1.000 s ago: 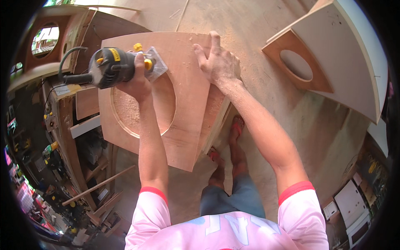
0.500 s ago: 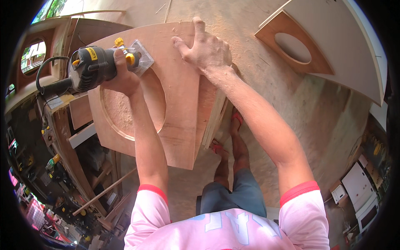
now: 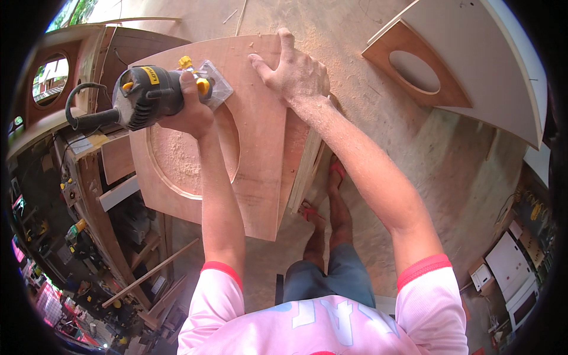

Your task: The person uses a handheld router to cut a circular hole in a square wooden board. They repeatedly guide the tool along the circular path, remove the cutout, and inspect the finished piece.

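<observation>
My left hand (image 3: 190, 109) is wrapped round a corded trim router (image 3: 155, 94), black and grey with yellow knobs. The router's clear plastic base (image 3: 218, 86) rests on a reddish plywood panel (image 3: 257, 148), beside the far edge of its large oval cutout. Pale sawdust (image 3: 177, 154) fills the recess within that oval. At the panel's far right corner, my right hand (image 3: 302, 74) grips the edge, thumb on top and index finger stretched over the far side. Its other fingers are partly hidden. The router bit cannot be seen.
Under the panel, stacked boards (image 3: 306, 171) show at the right. A curved white panel and a wooden piece with an oval hole (image 3: 414, 71) lie at far right. To the left stands a cluttered wooden workbench (image 3: 89, 183). Sawdust is scattered over the floor (image 3: 384, 148).
My left hand and the router have shifted a little to the right along the far side of the oval. My right hand stays at the panel's corner.
</observation>
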### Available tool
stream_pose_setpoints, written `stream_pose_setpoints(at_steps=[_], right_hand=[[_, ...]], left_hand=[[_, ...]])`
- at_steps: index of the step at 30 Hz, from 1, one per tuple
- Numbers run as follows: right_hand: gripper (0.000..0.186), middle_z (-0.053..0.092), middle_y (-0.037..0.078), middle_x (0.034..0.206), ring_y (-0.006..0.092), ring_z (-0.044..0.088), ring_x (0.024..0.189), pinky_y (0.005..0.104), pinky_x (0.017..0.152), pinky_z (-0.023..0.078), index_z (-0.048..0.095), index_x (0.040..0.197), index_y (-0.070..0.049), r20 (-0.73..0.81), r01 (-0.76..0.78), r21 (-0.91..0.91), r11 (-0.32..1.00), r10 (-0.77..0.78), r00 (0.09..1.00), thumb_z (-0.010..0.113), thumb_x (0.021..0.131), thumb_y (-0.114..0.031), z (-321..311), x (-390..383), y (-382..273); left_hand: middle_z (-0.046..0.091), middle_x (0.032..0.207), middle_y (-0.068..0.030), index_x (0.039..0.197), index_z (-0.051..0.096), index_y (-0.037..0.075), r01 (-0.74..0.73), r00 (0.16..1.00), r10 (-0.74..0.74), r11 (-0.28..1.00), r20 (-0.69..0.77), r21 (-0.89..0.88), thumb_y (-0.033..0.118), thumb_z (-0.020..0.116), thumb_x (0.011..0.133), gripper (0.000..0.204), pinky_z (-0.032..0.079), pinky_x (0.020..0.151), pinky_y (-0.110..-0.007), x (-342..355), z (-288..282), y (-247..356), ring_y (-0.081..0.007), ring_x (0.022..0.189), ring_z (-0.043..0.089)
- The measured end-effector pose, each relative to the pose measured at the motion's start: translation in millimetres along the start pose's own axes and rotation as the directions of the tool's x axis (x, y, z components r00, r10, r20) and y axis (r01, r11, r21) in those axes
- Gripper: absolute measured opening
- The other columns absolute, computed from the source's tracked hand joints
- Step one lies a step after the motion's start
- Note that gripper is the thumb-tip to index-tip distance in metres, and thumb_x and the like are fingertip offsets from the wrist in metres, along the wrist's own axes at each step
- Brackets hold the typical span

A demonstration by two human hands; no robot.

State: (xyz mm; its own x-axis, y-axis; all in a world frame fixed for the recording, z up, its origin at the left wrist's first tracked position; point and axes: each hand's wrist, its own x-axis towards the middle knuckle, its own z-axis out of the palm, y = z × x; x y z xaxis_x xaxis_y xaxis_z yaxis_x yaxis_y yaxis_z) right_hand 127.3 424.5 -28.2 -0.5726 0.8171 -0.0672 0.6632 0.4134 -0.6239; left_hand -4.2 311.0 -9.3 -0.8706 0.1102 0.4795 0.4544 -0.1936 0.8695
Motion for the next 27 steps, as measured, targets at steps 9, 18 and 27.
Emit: stream_pose_setpoints(at_steps=[9, 18, 27], right_hand=[[0.071, 0.073, 0.017, 0.083, 0.0333, 0.077, 0.079, 0.0464, 0.068, 0.062, 0.038, 0.139, -0.011, 0.019, -0.047, -0.056, 0.997, 0.049, 0.999, 0.061, 0.094, -0.061, -2, -2, -4], [0.074, 0.074, 0.02, 0.092, 0.035, 0.077, 0.085, 0.0478, 0.074, 0.063, 0.037, 0.141, -0.011, 0.063, -0.074, -0.072, 0.995, 0.079, 0.995, 0.057, 0.095, -0.065, -6, -5, -9], [0.079, 0.075, 0.02, 0.094, 0.0368, 0.076, 0.09, 0.0512, 0.077, 0.06, 0.035, 0.144, -0.016, 0.059, -0.111, -0.089, 0.99, 0.116, 0.992, 0.051, 0.092, -0.073, -5, -7, -9]], left_hand=[[0.067, 0.112, -0.0146, 0.126, 0.053, -0.003, 0.028, 0.996, -0.024, 0.998, 0.08, -0.054, 0.004, 0.082, 0.081, 0.054, 0.061, 0.092, -0.038, -23, -8, 11, -0.0235, 0.101, 0.07], [0.066, 0.113, -0.0134, 0.127, 0.049, 0.0, 0.043, 0.994, -0.037, 0.998, 0.105, -0.056, 0.002, 0.08, 0.083, 0.054, 0.058, 0.096, -0.037, -42, -16, 22, -0.0221, 0.102, 0.067], [0.062, 0.119, -0.0148, 0.142, 0.033, 0.007, 0.119, 0.972, -0.106, 0.991, 0.211, -0.053, 0.002, 0.077, 0.084, 0.073, 0.057, 0.097, -0.036, -66, -38, 33, -0.0215, 0.107, 0.064]])
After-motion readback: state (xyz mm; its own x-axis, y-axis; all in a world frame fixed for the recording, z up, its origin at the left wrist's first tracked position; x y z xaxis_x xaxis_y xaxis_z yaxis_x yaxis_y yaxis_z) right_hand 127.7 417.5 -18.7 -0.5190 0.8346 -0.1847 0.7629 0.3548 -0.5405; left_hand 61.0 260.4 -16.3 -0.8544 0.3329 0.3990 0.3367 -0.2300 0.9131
